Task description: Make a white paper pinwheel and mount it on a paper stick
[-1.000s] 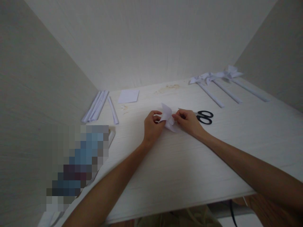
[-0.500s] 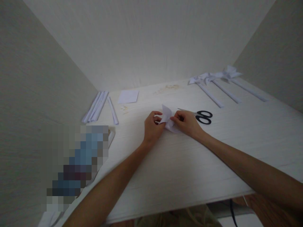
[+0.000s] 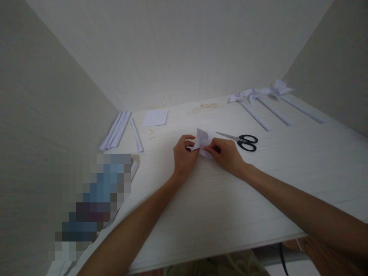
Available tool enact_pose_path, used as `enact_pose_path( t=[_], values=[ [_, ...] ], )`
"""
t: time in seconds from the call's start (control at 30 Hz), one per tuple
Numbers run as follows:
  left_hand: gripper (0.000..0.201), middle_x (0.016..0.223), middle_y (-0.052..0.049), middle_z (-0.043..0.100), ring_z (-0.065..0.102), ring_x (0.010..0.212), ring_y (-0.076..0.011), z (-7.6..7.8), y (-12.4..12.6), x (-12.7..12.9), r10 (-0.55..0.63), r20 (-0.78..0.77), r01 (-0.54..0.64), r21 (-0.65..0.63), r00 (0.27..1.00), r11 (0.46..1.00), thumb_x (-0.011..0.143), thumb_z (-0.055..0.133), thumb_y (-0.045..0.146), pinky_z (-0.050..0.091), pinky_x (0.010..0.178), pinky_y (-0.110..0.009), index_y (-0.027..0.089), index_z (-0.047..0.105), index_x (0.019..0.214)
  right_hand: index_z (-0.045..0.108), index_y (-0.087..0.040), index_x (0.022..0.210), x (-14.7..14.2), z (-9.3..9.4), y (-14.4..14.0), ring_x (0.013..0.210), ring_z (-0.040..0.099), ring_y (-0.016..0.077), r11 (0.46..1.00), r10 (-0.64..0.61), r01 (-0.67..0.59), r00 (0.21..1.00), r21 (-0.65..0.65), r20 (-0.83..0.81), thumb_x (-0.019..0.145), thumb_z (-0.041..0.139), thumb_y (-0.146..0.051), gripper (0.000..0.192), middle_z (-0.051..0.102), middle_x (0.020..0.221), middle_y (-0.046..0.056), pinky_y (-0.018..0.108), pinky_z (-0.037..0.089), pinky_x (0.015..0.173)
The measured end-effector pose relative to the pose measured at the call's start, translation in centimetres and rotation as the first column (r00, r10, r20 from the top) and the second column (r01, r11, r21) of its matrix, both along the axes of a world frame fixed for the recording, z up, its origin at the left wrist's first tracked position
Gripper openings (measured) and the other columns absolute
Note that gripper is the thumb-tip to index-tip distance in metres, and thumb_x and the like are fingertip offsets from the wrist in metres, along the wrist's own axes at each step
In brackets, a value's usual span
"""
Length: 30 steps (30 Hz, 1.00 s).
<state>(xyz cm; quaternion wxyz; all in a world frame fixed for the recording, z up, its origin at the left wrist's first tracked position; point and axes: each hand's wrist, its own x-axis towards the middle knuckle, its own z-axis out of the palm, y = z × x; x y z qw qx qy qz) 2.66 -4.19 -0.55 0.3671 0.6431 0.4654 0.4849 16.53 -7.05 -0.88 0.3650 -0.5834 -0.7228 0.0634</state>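
White paper [image 3: 202, 136], partly hidden, pinched by left hand [image 3: 184, 155], right hand [image 3: 227, 155]; folds blurred.

The left hand [image 3: 184, 156] and right hand [image 3: 227, 155] hide part of the paper [image 3: 202, 135]; the object [image 3: 99, 191] at left is blurred beyond telling; both forearms [image 3: 287, 197] are cut off.

Dim, flat light, shadowed side walls [image 3: 43, 126], soft detail, pixelated patch [image 3: 99, 195]

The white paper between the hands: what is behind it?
Beyond the white paper, the tabletop shows. What the paper and right hand directly cover cannot be seen.
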Motion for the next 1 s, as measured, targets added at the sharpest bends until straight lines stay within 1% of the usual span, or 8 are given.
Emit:
enact_pose_path(
  t=[0.07,0.17,0.33,0.5,0.63,0.73,0.83,1.0],
  values=[
    [0.022,0.058,0.003,0.057,0.053,0.051,-0.0088,0.01,-0.03,0.01,-0.002,0.003,0.002,0.004,1.0,1.0,0.061,0.061,0.018,0.036,0.046,-0.019,0.017,0.052,0.082,0.05,-0.016,0.054,0.01,0.06,0.02,0.046,0.041,0.0093,1.0,-0.007,0.007,1.0,-0.011,-0.011,0.075,0.055,-0.033,0.027,0.052,0.051,-0.001,0.022,0.027,0.048],
    [0.023,0.058,0.003,0.057,0.053,0.051,-0.0086,-0.01,-0.08,0.01,-0.009,0.011,0.008,0.003,1.0,1.0,0.061,0.062,0.019,0.037,0.047,-0.019,0.017,0.052,0.081,0.05,-0.017,0.055,0.09,0.09,0.05,0.046,0.04,0.0092,1.0,0.006,-0.006,1.0,0.017,-0.018,0.075,0.055,-0.031,0.025,0.05,0.05,-0.001,0.022,0.027,0.048],
    [0.022,0.059,0.003,0.058,0.052,0.05,-0.0083,0.01,-0.07,0.04,-0.017,0.023,0.017,0.011,1.0,1.0,0.061,0.062,0.019,0.039,0.048,-0.019,0.017,0.053,0.081,0.05,-0.016,0.057,0.13,0.02,0.04,0.05,0.04,0.0089,0.991,0.107,-0.105,0.994,0.083,-0.019,0.076,0.053,-0.023,0.02,0.05,0.057,0.0,0.021,0.028,0.049],
    [0.018,0.066,-0.001,0.062,0.058,0.06,-0.0108,-0.07,0.14,-0.03,-0.005,-0.007,0.005,0.035,1.0,0.999,0.061,0.063,0.018,0.041,0.052,-0.02,0.015,0.058,0.079,0.051,-0.016,0.055,0.04,0.02,0.03,0.047,0.039,0.0086,0.998,0.046,-0.045,0.999,0.046,-0.022,0.075,0.056,-0.03,0.025,0.048,0.05,-0.002,0.021,0.027,0.047],
    [0.017,0.074,-0.004,0.067,0.061,0.068,-0.014,-0.22,0.38,-0.08,-0.029,0.024,0.029,-0.005,0.999,1.0,0.062,0.062,0.02,0.045,0.059,-0.024,0.015,0.064,0.078,0.054,-0.016,0.056,0.09,0.08,0.02,0.049,0.041,0.009,0.992,0.091,-0.086,0.995,0.094,-0.05,0.075,0.056,-0.027,0.022,0.052,0.055,0.0,0.021,0.03,0.049],
    [0.016,0.076,-0.004,0.068,0.062,0.072,-0.0152,-0.11,0.39,-0.08,-0.055,0.081,0.057,-0.025,0.995,0.998,0.062,0.062,0.019,0.048,0.067,-0.027,0.016,0.067,0.076,0.057,-0.016,0.058,0.13,0.09,-0.01,0.051,0.045,0.0097,0.986,0.139,-0.129,0.985,0.103,-0.098,0.075,0.056,-0.024,0.019,0.056,0.059,0.002,0.021,0.033,0.05],
    [0.015,0.074,-0.002,0.069,0.063,0.073,-0.0162,0.13,0.31,-0.07,-0.056,0.111,0.06,-0.032,0.992,0.998,0.061,0.062,0.017,0.049,0.071,-0.03,0.016,0.068,0.074,0.06,-0.016,0.06,0.15,0.13,-0.08,0.054,0.05,0.011,0.985,0.157,-0.147,0.978,0.086,-0.138,0.075,0.057,-0.024,0.017,0.061,0.063,0.003,0.022,0.037,0.052],
    [0.015,0.074,-0.002,0.069,0.063,0.072,-0.0168,0.28,0.25,-0.06,-0.038,0.131,0.045,-0.05,0.991,0.998,0.061,0.061,0.018,0.05,0.071,-0.032,0.016,0.068,0.074,0.063,-0.017,0.065,0.09,0.27,-0.2,0.059,0.056,0.0129,0.984,0.178,-0.173,0.97,0.047,-0.163,0.075,0.056,-0.024,0.015,0.065,0.069,0.005,0.024,0.041,0.056]
  ],
)
